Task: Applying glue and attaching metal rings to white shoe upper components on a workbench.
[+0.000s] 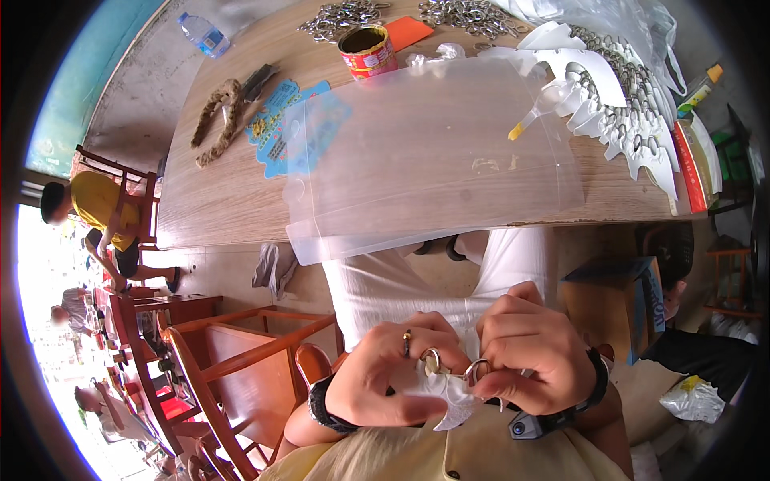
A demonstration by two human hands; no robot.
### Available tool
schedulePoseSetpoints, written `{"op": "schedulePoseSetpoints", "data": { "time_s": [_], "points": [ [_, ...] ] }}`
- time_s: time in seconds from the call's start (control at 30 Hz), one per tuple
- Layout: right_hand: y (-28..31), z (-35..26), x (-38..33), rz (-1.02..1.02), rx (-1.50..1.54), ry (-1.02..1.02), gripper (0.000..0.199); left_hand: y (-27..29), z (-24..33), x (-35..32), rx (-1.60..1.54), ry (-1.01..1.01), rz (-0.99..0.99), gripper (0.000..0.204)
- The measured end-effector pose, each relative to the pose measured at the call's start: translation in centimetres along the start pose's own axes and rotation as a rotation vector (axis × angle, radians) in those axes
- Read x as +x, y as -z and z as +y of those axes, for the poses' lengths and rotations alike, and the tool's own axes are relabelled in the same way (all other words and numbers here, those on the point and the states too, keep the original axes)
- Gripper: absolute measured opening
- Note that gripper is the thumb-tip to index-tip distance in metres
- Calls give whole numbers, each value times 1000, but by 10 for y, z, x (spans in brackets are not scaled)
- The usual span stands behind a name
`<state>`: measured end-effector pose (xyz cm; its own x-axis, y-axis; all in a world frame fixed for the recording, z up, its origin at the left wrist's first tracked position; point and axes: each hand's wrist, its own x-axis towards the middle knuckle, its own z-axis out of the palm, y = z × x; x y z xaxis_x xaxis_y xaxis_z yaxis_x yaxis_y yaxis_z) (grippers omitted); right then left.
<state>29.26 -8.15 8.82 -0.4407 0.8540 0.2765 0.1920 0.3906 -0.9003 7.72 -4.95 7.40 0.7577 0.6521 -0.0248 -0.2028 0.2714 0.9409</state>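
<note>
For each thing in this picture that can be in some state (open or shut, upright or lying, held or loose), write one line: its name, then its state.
left hand: shut on white card piece
right hand: shut on metal ring
white card piece: held between both hands
metal ring: pinched at the card's edge
tin can: upright, open
plastic bottle: lying down, capped
clear plastic bags: flat, overhanging the table edge

- One view only, from a camera worn on the person's head, looking steeply down.
- It sits very close above the left hand (pixel 385 377) and right hand (pixel 533 349), held at the lap near the lower edge.
- Farther ahead it takes in the wooden table (pixel 233 184), curved by the fisheye lens.
- Dark rim rings the corners.
</note>
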Motion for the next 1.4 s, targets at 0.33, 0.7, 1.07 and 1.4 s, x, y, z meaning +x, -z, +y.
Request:
{"op": "schedulePoseSetpoints", "data": {
  "time_s": [0.33,0.7,1.07,1.4],
  "points": [
    [-13,2,-4,42,89,24,25,-14,13,-2,263,36,103,28],
    [-23,8,-4,-2,747,-188,33,-17,8,-2,440,-213,116,23],
    [11,3,-5,101,-54,-127,73,3,5,-1,252,-166,1,25],
    [20,14,-12,-89,431,-216,28,20,0,-3,283,-205,79,65]
  ]
}}
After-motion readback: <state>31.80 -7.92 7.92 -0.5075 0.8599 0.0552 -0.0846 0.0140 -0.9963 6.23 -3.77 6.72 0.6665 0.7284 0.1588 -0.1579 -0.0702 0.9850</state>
